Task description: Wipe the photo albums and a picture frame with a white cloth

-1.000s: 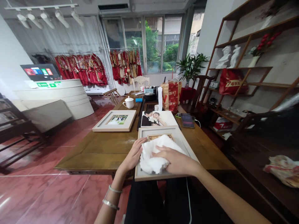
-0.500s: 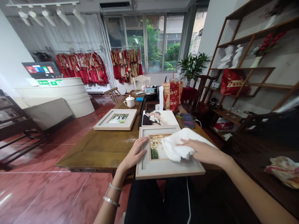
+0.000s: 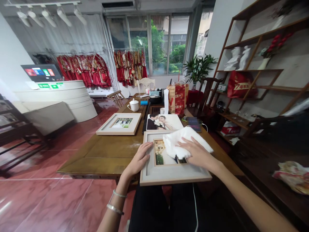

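A pale wooden picture frame [image 3: 173, 178] with a small photo [image 3: 159, 159] inside lies at the near edge of the table. My left hand [image 3: 140, 158] grips its left edge, the fingers reaching over the border. With fingers spread, my right hand [image 3: 198, 153] presses a white cloth [image 3: 185, 140] against the upper right of the frame. The cloth covers much of the photo and the frame's upper right corner. Just beyond the frame lies a print of a couple [image 3: 166, 122]. A second picture frame [image 3: 135, 127] lies flat farther left.
On the wooden table [image 3: 96, 158] stand a white lidded mug [image 3: 134, 105], a blue box [image 3: 144, 102], a red paper bag [image 3: 177, 100] and a phone [image 3: 194, 124] with a cable. A wooden shelf unit [image 3: 253, 71] is at right. A white cord [image 3: 195, 206] hangs below the frame.
My right hand has moved up and left with the cloth, its fingers now spread more. More of the photo's lower edge shows. My left hand and the frame have stayed put.
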Action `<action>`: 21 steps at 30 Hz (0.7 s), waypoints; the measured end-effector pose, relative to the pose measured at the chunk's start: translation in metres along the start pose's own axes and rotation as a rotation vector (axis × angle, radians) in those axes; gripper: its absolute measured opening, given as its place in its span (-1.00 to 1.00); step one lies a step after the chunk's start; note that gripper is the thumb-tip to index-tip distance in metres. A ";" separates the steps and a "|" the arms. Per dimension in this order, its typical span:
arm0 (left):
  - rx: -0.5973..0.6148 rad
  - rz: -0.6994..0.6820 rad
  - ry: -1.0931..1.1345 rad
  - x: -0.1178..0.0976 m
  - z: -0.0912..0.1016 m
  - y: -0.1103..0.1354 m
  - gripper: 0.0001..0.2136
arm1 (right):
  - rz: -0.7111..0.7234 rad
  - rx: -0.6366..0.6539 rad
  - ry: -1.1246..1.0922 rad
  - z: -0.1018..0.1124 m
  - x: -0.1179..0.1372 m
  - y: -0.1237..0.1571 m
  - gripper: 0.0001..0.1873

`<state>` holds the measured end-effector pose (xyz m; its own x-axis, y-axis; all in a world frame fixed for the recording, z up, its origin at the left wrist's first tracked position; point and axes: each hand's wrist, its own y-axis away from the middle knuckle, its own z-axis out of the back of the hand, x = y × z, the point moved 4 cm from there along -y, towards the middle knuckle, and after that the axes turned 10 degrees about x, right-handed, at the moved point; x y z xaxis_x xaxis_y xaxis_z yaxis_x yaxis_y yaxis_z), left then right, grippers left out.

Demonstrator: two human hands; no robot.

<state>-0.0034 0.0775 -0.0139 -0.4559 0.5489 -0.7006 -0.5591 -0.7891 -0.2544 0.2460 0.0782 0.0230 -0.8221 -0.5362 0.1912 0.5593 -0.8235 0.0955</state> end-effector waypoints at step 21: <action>-0.013 -0.009 -0.001 -0.005 0.002 0.001 -0.55 | -0.073 -0.150 -0.037 0.020 -0.029 -0.047 -0.37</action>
<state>-0.0030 0.0748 -0.0097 -0.4514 0.5566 -0.6974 -0.5545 -0.7874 -0.2695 0.2455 0.1359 0.0322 -0.8541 -0.4687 0.2256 0.4734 -0.8801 -0.0363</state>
